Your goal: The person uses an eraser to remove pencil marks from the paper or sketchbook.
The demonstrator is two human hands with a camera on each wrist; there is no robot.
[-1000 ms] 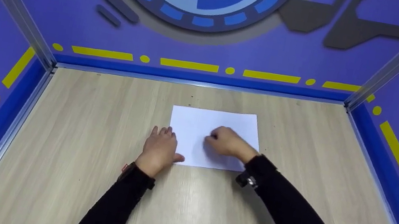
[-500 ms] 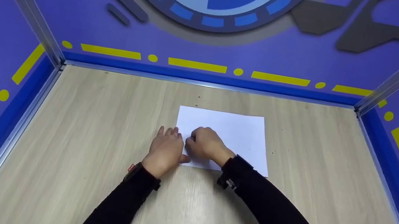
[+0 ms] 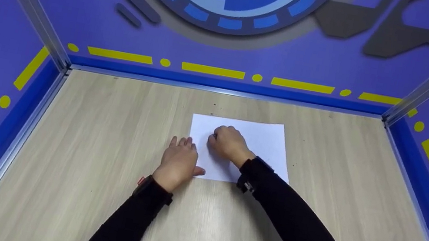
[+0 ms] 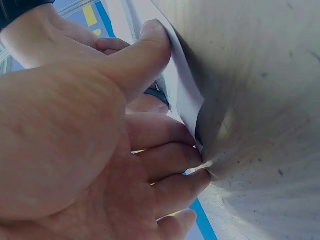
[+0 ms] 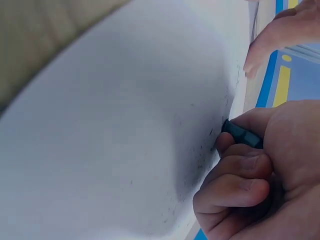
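A white sheet of paper (image 3: 265, 143) lies on the wooden table. My left hand (image 3: 177, 161) rests at its lower left edge, thumb over the paper and the other fingers stretched forward beside it. Over the sheet's left half, my right hand (image 3: 229, 143) has its fingers curled round a small dark green piece (image 5: 243, 135). The piece has flat faces and its tip is right at the paper; most of it is hidden in the fist, and I cannot tell its kind. Dark specks (image 5: 200, 150) dot the sheet around it. In the left wrist view, the paper's near edge curls up slightly.
The pale wooden tabletop (image 3: 107, 128) is bounded by blue-purple panels (image 3: 225, 60) with yellow marks at the back and both sides. Metal profiles (image 3: 228, 92) run along its edges. Both wrists wear black straps over black sleeves.
My right hand moved left across the paper towards my left hand, then a little away from me, still gripping the green piece. My left hand stays at the sheet's edge; the head view shifted slightly.
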